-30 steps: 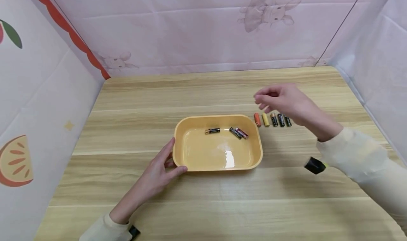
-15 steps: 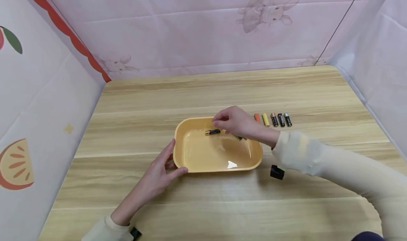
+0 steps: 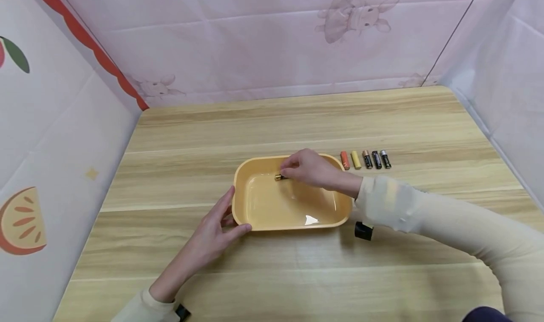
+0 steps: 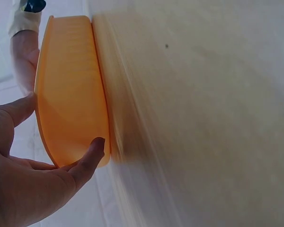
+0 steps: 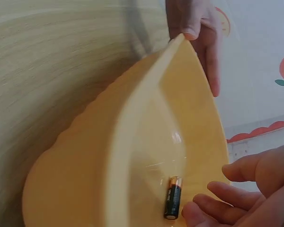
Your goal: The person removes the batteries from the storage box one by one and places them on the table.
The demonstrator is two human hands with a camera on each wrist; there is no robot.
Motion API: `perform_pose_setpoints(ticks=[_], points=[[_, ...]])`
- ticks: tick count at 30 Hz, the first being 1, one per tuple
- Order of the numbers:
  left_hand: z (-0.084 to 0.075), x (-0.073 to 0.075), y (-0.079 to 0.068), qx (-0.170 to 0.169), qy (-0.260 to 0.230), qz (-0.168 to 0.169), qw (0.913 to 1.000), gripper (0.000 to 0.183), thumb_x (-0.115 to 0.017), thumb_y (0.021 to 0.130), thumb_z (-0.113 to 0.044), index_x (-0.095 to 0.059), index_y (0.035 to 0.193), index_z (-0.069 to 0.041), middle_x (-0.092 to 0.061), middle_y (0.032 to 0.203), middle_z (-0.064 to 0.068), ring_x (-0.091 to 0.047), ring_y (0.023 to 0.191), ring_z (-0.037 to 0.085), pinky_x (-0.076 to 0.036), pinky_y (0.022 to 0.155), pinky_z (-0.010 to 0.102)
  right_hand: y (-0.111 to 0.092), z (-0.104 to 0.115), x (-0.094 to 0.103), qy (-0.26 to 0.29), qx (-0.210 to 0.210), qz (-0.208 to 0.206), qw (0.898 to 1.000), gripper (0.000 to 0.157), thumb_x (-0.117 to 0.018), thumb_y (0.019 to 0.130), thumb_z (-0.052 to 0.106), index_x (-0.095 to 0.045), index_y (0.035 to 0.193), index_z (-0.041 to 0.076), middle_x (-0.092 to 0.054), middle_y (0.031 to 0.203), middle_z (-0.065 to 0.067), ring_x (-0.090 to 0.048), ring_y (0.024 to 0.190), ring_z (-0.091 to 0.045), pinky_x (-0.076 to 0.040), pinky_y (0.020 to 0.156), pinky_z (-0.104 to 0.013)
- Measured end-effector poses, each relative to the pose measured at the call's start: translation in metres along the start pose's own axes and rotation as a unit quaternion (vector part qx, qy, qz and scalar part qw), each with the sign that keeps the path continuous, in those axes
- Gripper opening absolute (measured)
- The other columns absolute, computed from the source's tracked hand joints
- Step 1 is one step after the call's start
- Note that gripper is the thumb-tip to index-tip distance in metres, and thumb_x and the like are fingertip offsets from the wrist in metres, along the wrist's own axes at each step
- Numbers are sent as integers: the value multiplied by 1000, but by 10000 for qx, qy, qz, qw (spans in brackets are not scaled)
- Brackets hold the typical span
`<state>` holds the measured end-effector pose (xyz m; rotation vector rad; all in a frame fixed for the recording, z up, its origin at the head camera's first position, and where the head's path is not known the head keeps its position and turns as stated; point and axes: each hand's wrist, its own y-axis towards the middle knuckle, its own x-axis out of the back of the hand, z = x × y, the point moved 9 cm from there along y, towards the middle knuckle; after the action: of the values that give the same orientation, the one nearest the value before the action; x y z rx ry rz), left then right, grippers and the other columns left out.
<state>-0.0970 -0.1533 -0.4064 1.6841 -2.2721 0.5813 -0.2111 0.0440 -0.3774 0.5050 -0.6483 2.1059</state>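
Note:
A yellow plastic tub (image 3: 263, 208) stands on the wooden table. My left hand (image 3: 208, 237) holds its near left corner, thumb on the near side and fingers against the outer left wall; the left wrist view shows this grip from outside. Over the tub's far side, my right hand (image 3: 312, 168) reaches down with its fingertips right at a black and copper battery (image 3: 278, 177), covering most of it. In the right wrist view that battery (image 5: 173, 197) lies on the tub floor, just beside the loosely bent fingers. Other batteries seen earlier in the tub are hidden under the right hand.
Right of the tub, several batteries stand in a side-by-side row: an orange one (image 3: 344, 160), a yellow one (image 3: 355, 159) and dark ones (image 3: 376, 159). Printed cloth walls (image 3: 263, 53) border the table at the back and both sides.
My right hand has come left from above the battery row into the tub, then lowered to the battery with the copper end. My left hand keeps its place on the tub.

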Motion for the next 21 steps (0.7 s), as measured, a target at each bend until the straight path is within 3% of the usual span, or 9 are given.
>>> perform_pose_setpoints(ticks=[4, 8, 11, 14, 18, 21], points=[[-1, 1, 0, -39, 1, -13, 10000, 99, -81, 91, -11, -17, 166, -9, -27, 166, 20, -59, 129, 34, -54, 100, 31, 2, 0, -3, -454, 176, 41, 9988, 19, -67, 99, 11, -78, 111, 1, -75, 113, -8, -63, 99, -18, -56, 88, -34], [-1, 1, -1, -64, 14, -32, 10000, 99, -82, 91, -12, -18, 166, -9, -27, 166, 20, -59, 129, 34, -55, 100, 31, 4, 5, -8, -1028, 518, 146, 9932, 7, -69, 93, 2, -76, 92, 2, -69, 86, -1, -54, 77, -14, -47, 71, -26], [-1, 2, -1, -58, 32, -50, 10000, 99, -82, 90, -12, -18, 166, -9, -27, 166, 20, -59, 129, 33, -55, 100, 31, 6, 7, -14, -1301, 650, 302, 9889, 12, -66, 87, -5, -70, 79, 3, -54, 72, 3, -43, 67, -11, -35, 61, -23], [-1, 2, -2, -48, 10, -57, 10000, 99, -82, 90, -11, -18, 166, -8, -27, 166, 20, -59, 129, 33, -55, 100, 30, 7, 6, -18, -1455, 670, 371, 9864, 16, -64, 82, -9, -71, 76, 4, -54, 71, 3, -41, 64, -10, -34, 58, -22], [-2, 2, -2, -34, -13, -44, 10000, 99, -82, 90, -11, -17, 166, -8, -27, 166, 19, -59, 129, 33, -55, 100, 31, 9, 1, -20, -1514, 485, 364, 9866, 16, -69, 81, -8, -79, 85, 4, -69, 81, 0, -52, 67, -10, -44, 59, -21], [-2, 2, -2, -19, 44, -29, 10000, 99, -82, 91, -13, -18, 166, -8, -26, 166, 19, -59, 129, 33, -55, 100, 32, 11, -3, -22, -1498, 352, 383, 9874, 14, -74, 80, -5, -81, 89, 3, -73, 85, -2, -58, 69, -11, -48, 60, -21]])
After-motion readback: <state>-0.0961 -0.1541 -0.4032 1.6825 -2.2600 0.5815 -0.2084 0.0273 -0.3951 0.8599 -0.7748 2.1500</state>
